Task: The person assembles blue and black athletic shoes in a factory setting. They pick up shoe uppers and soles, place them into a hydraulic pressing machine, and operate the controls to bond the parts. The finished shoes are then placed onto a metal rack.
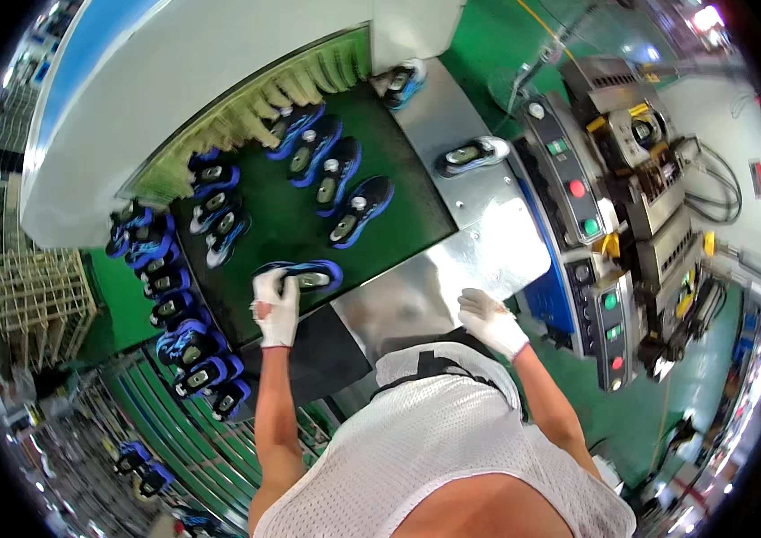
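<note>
My left hand [275, 309], in a white glove, is at the near edge of the green conveyor belt [273, 220]. Its thumb and fingers close round the left end of a black and blue shoe [316, 276], which lies sideways on the belt. White-gloved as well, my right hand [492, 323] holds nothing. Its fingers stretch out over the near edge of the shiny metal plate [416, 287]. Beyond the left hand, several more shoes in black, blue and purple lie on the belt, one of them this shoe [362, 212].
A machine hood with a bristle curtain [255, 99] spans the belt's far end. Shoes crowd a rack [185, 345] on the left. Two lighter shoes, one here [473, 156], rest on the right metal ledge. Control panels [569, 175] with coloured buttons stand at right.
</note>
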`<state>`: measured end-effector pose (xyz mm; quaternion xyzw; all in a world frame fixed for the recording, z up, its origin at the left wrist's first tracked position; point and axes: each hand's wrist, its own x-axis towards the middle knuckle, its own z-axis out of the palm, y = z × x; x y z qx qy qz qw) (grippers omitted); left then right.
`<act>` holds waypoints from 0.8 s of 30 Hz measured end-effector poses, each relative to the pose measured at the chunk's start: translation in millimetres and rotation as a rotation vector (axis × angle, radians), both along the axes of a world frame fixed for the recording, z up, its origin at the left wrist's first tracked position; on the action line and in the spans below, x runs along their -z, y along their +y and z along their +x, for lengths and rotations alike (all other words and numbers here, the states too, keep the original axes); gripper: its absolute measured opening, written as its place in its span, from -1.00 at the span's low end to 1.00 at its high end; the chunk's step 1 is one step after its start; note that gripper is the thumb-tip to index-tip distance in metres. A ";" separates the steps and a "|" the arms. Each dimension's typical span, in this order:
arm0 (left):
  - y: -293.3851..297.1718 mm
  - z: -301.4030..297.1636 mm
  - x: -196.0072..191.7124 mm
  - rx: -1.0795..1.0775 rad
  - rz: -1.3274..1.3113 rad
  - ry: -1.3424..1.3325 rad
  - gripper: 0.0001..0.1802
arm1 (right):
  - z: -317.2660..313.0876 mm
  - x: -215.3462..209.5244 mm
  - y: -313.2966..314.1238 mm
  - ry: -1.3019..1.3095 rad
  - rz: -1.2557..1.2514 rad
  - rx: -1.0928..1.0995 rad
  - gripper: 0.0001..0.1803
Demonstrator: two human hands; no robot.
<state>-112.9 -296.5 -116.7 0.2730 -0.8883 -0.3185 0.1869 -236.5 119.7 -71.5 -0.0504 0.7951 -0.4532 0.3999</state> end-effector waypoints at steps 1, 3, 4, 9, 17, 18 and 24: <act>29.1 -17.0 -19.2 0.126 0.003 0.012 -0.77 | -0.1 -14.4 -19.4 -0.010 -0.062 -0.054 -0.21; 96.4 -52.2 -49.1 0.371 0.017 0.036 -0.77 | -1.1 -31.1 -33.6 0.311 -0.004 -0.280 -0.10; 130.7 -70.6 -60.4 0.501 0.034 0.050 -0.79 | 2.1 -23.3 -35.9 0.431 0.042 -0.322 -0.08; 289.5 -152.3 -104.5 1.043 0.146 0.171 -0.73 | -28.9 -51.4 43.1 0.772 0.025 0.057 -0.34; 520.7 -233.2 -202.7 1.598 0.246 0.430 -0.43 | -3.3 -54.1 257.6 0.246 -0.284 0.848 -0.07; 545.2 -242.2 -208.8 1.587 0.252 0.454 -0.44 | 7.6 -46.0 277.9 0.228 -0.257 0.986 -0.07; 747.6 -290.8 -206.0 1.554 0.560 0.170 -0.50 | 77.7 -118.8 392.7 0.058 -0.653 1.654 -0.70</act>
